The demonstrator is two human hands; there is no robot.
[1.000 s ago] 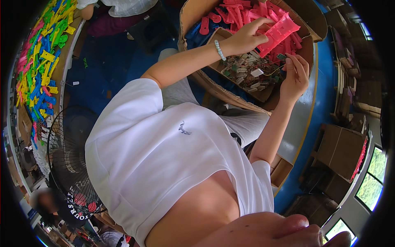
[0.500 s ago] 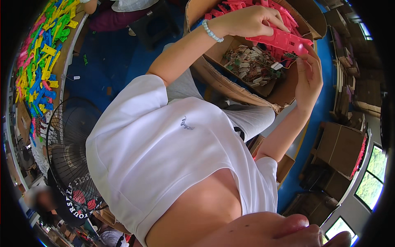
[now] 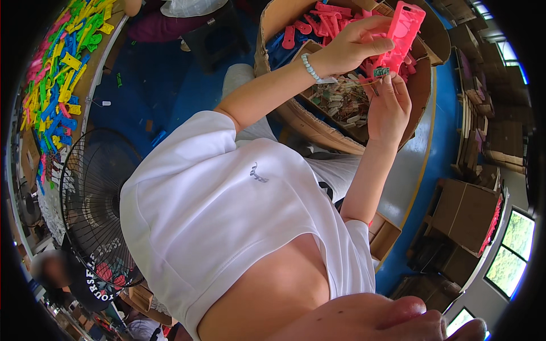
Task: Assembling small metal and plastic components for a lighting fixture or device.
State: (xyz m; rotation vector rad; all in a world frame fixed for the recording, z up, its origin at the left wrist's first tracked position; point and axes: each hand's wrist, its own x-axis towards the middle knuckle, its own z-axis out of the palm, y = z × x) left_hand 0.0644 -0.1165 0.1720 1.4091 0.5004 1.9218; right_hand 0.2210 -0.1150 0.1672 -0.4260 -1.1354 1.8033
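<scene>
Pink plastic case (image 3: 405,31): looks light and stiff, perhaps slightly slick; best held by its 2 long edges. Small green circuit board (image 3: 381,72) with thin wires (image 3: 363,83): judged fragile, so edges only, no tugging on wires. Left hand (image 3: 361,44) grasps the case from its left side; right hand (image 3: 389,105) pinches the board by its fingertips. Case lies right of the left hand, board at its near end; contact between these 2, cannot tell. Both are over the cardboard box (image 3: 330,132).
</scene>
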